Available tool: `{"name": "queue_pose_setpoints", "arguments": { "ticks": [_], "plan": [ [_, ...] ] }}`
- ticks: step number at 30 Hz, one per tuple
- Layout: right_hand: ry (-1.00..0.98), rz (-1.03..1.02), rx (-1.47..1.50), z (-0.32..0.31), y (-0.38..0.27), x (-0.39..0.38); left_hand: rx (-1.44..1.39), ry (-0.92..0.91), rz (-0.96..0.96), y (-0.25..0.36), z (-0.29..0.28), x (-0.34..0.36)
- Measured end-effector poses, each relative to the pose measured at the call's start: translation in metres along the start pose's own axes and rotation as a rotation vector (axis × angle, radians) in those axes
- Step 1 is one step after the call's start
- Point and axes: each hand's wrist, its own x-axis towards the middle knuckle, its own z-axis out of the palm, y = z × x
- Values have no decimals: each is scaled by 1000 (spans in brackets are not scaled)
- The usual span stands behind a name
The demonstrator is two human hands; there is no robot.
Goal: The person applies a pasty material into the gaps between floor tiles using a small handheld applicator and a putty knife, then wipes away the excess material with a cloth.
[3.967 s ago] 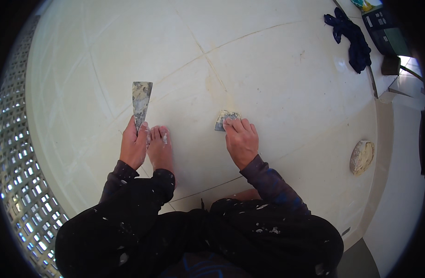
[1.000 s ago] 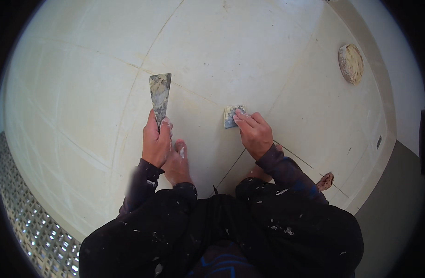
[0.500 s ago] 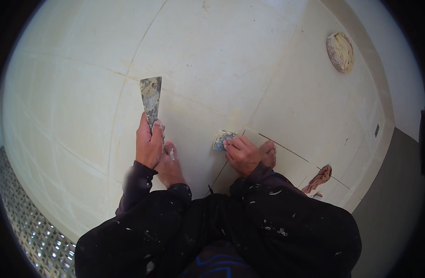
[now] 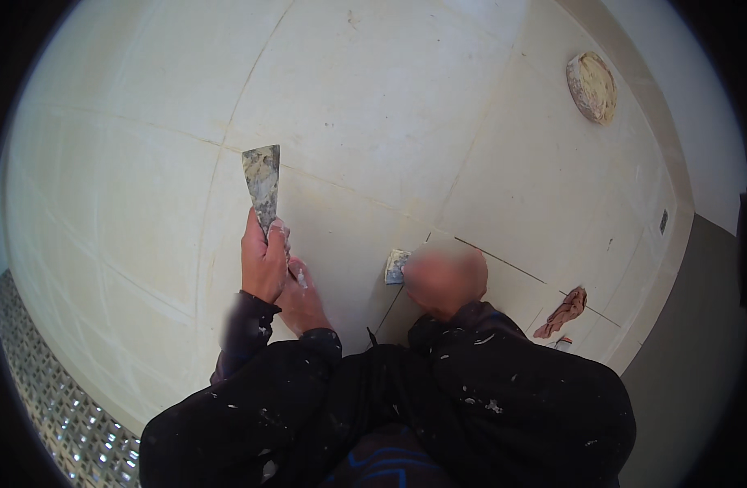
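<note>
My left hand (image 4: 264,259) is closed around the lower end of a putty knife (image 4: 262,180), its broad blade pointing away from me and smeared with cream and grey paste. It is beside my bare left foot (image 4: 304,299). My right hand (image 4: 445,278), blurred in the picture, is closed on a small flat spreader (image 4: 396,267) coated with pale paste. The spreader is low over the floor tiles (image 4: 349,211), near a dark joint line; I cannot tell whether it touches them. The blur hides the fingers of that hand.
A round tub of cream paste (image 4: 592,88) stands at the far right by the wall (image 4: 674,65). A crumpled brown cloth (image 4: 563,312) lies to the right. Dark open joints (image 4: 504,260) run between tiles on the right; a patterned mosaic surface (image 4: 56,407) borders the near left.
My right hand and the spreader have moved slightly right and nearer to me. My left hand keeps its hold on the putty knife, which is a little lower in view.
</note>
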Motion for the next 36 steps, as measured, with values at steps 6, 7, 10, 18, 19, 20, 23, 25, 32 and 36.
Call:
{"name": "queue_pose_setpoints", "arguments": {
  "ticks": [6, 7, 10, 18, 19, 20, 23, 25, 32, 36],
  "plan": [
    [277, 155, 59, -37, 24, 37, -27, -30, 3, -2, 2, 1],
    [301, 134, -53, -34, 27, 43, -27, -36, 0, -2, 2, 1],
    [284, 27, -197, -21, 25, 26, -16, -34, 0, -3, 1, 1],
    [276, 146, 2, -45, 33, 26, -25, -26, 8, -11, 3, 4],
    [321, 231, 65, -49, 31, 37, -22, -26, 8, -11, 2, 4],
    [323, 232, 67, -48, 32, 47, -20, -27, 1, -9, 2, 4],
    [421, 174, 21, -33, 26, 57, -26, -29, -9, -4, 4, 1],
    [218, -33, -122, -13, 17, 47, -40, -18, 1, -1, 3, 1],
    [0, -40, 123, -23, 4, 37, -22, 9, -4, -7, 2, 2],
    [348, 104, -182, -39, 32, 68, -24, -14, 16, -10, 5, 3]
  ]
}}
